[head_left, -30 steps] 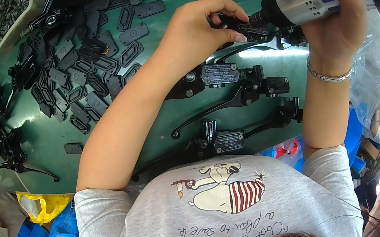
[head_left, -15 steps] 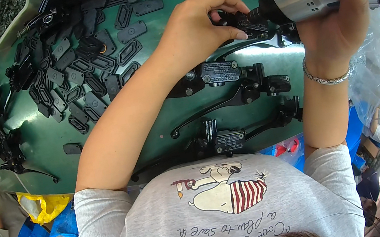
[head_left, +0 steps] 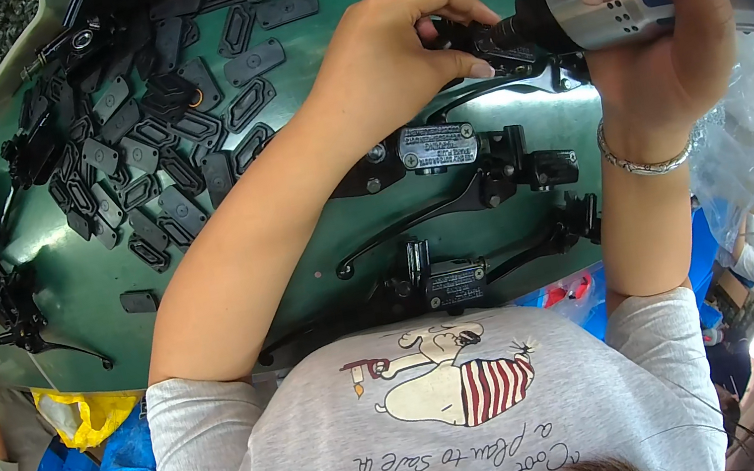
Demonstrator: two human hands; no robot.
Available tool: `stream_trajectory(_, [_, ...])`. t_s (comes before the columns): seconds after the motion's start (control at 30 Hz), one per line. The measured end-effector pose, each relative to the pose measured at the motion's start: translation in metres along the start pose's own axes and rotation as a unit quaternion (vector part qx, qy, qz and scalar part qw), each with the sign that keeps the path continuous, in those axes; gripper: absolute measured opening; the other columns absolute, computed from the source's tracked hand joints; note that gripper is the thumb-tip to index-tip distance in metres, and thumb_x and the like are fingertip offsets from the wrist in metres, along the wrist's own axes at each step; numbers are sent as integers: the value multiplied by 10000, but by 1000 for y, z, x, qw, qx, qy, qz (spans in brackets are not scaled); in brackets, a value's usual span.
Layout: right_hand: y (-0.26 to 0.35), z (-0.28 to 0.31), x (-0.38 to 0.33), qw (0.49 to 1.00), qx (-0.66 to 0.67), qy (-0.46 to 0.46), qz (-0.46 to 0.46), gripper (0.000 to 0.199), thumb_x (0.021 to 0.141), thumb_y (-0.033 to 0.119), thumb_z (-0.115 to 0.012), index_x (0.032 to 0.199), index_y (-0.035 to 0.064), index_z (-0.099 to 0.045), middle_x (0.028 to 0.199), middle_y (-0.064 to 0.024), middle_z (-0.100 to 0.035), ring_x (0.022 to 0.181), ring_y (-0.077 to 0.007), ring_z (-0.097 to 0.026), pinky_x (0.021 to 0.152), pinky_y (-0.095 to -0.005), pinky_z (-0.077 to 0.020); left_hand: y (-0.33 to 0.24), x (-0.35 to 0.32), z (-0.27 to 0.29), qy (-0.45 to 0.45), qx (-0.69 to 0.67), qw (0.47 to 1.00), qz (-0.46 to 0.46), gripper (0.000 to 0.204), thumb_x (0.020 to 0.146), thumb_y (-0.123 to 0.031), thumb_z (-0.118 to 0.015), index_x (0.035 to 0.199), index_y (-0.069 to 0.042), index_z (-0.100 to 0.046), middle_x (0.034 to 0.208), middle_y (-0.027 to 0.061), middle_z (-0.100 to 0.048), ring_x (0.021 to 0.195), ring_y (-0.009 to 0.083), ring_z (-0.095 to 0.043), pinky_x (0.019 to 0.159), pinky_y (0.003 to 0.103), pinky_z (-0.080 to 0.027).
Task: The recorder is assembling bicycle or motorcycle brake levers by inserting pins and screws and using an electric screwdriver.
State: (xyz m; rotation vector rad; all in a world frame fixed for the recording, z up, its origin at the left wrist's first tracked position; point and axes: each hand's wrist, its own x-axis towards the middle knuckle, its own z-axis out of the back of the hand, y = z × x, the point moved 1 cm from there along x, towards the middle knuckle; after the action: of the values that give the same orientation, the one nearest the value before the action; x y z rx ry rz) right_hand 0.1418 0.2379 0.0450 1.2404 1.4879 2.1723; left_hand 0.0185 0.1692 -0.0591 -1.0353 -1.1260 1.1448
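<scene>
Black lever assembly (head_left: 521, 65) | left hand (head_left: 400, 50): still pinching it | right hand (head_left: 655, 65): clamped around silver power driver (head_left: 620, 13), fingers now lower over barrel | driver's nose still at assembly

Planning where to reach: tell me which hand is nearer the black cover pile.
Left. The left hand is just right of the cover pile; the right hand is farther right, around the driver.
</scene>
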Motion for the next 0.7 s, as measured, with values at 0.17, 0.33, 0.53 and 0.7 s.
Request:
stream_trajectory(0.17, [-2,-11,-3,996,18,-59,-64,203,963,254,-595,909,71,-525,605,-37,-536,589,-130,-567,594,-242,-494,-1,-1,-1,-15,7,1000,-13,387,671,-55,-868,1000,-57,-663,840,-37,-595,762,75,-473,657,224,-434])
stream_trajectory(0.33, [24,-12,-1,987,9,-140,-78,172,937,202,-643,904,61,-550,613,-38,-563,623,-129,-612,589,-230,-510,-9,0,1,-16,53,998,11,393,647,-61,-861,1015,-88,-724,873,16,-688,720,131,-508,681,275,-486])
stream_trajectory(0.53, [37,12,8,971,-44,-234,-9,172,921,194,-671,968,43,-604,798,-55,-680,660,-155,-642,614,-249,-534,-9,1,0,-12,77,996,35,411,652,-67,-863,1034,-75,-712,858,19,-673,749,134,-516,726,272,-483])
stream_trajectory(0.7, [88,72,-11,970,40,-224,83,220,916,157,-673,1069,21,-593,885,-80,-684,727,-176,-668,629,-257,-530,-10,6,5,29,32,999,28,413,683,-104,-850,1069,-93,-706,884,29,-680,804,169,-556,777,295,-488])
